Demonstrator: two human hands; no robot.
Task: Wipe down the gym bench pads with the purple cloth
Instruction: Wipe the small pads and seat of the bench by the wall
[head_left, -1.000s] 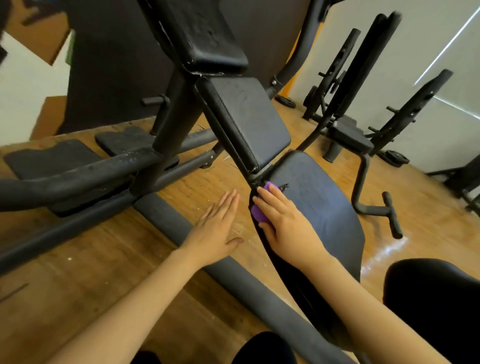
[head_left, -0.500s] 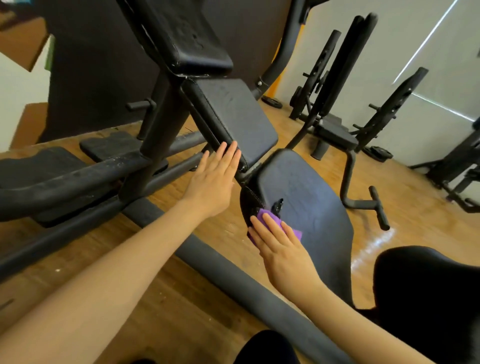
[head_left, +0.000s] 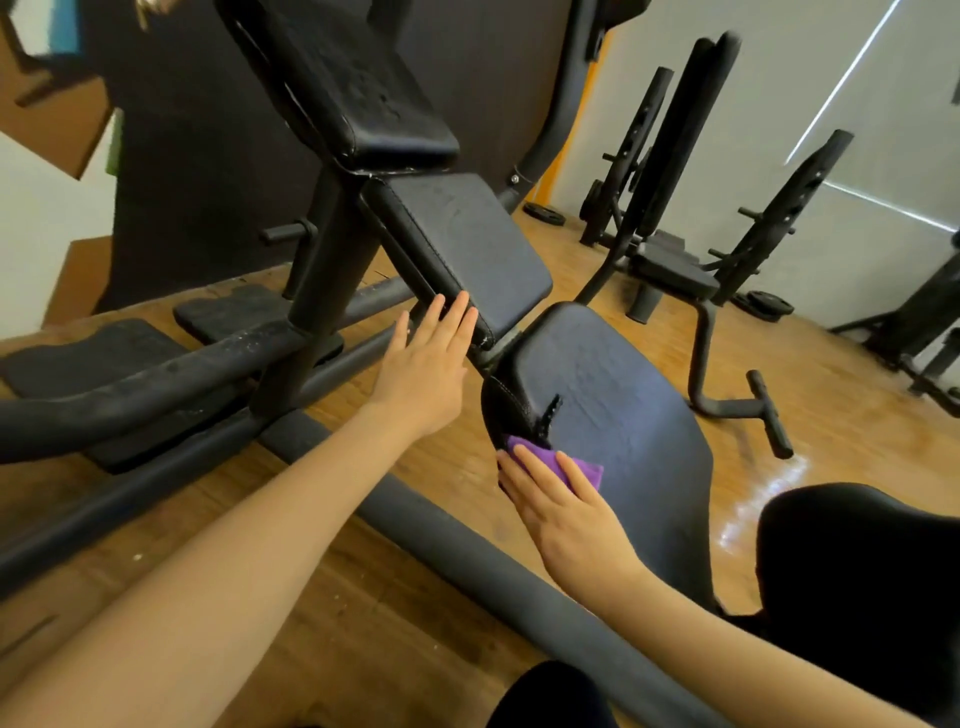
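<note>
— Where was the purple cloth (head_left: 558, 464)?
— I saw it on the seat pad (head_left: 623, 415), near its left edge, pressed flat under the right hand (head_left: 563, 512).
— And the left hand (head_left: 423, 371)?
— Its grip was released, straight fingertips touching the back pad (head_left: 457, 244).

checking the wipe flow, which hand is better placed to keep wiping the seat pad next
Right. The right hand already presses the purple cloth flat on the seat pad. The left hand has no cloth and rests its fingertips on the back pad.
</note>
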